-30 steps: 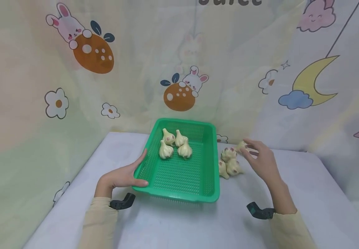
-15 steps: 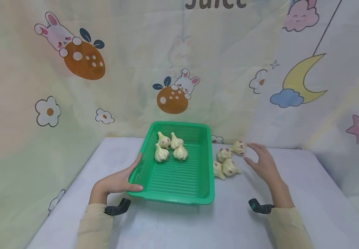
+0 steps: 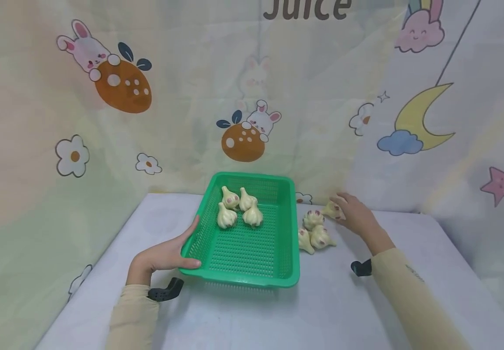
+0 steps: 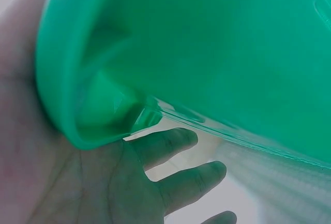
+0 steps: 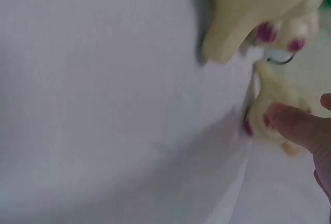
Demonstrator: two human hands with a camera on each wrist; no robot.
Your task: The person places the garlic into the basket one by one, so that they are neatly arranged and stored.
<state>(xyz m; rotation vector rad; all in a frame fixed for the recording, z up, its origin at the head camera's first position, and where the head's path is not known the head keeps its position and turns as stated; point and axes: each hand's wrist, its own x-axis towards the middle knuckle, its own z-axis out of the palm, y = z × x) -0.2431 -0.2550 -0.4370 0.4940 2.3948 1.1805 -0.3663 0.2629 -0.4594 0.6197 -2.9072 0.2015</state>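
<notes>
My left hand (image 3: 164, 253) holds the left near corner of a green plastic basket (image 3: 296, 233). Its palm bears on the rim, and in the left wrist view the fingers (image 4: 191, 182) reach out straight and spread beneath. Several garlic bulbs (image 3: 252, 215) lie together in the basket's far left part. At the table's back, to the right of the basket, my right hand (image 3: 358, 218) grips a garlic bulb (image 3: 332, 210). In the right wrist view the thumb (image 5: 297, 124) lies across that bulb (image 5: 271, 100); the hand hides part of it.
More garlic bulbs (image 3: 321, 236) sit close together against the basket's right side. The white table (image 3: 321, 301) ends at a cloth backdrop (image 3: 182, 121) printed with rabbits, flowers and a moon. A black wrist camera (image 3: 166, 290) shows below the left hand.
My right hand has moved from beside the farthest bulb, with thumb and fingers apart, onto it. The left hand and the basket keep their places; the head view has shifted slightly.
</notes>
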